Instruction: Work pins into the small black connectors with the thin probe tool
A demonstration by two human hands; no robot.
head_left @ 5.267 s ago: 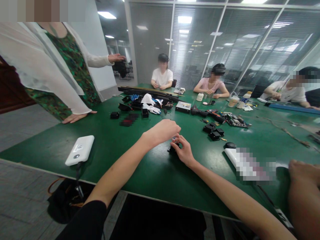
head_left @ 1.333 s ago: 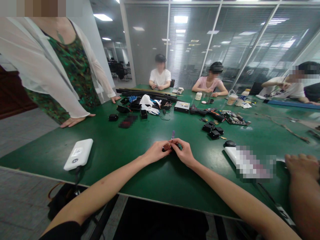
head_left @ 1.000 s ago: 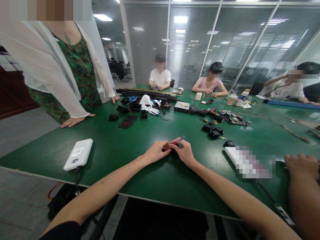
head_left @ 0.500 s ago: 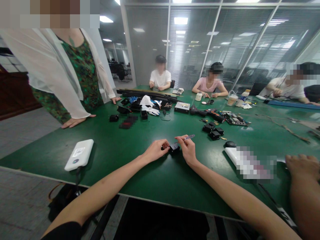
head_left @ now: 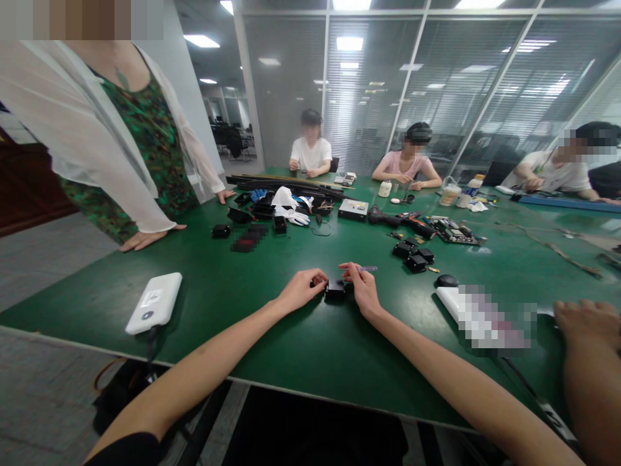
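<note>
A small black box [head_left: 335, 290] rests on the green table [head_left: 272, 353] between my two hands. My left hand [head_left: 305, 289] is closed at its left side, thumb and fingertips gripping the edge. In my right hand [head_left: 363, 289], held like a pen, is a slim pen-like tool [head_left: 369, 268] with a translucent handle. Its handle points away to the right, and its tip is too small to make out. The right fingertips are close to the box's upper right side.
Several similar black boxes [head_left: 416, 261] lie ahead to the right, near a circuit board [head_left: 453, 230] and a power tool [head_left: 407, 222]. White gloves [head_left: 291, 213] lie farther back. A white power bank [head_left: 155, 302] is at left. Another person's hand [head_left: 587, 323] rests at right.
The black box has turned so its front side faces me more squarely. The tool in my right hand has tipped from slanting to nearly level. The person standing at left has leaned slightly.
</note>
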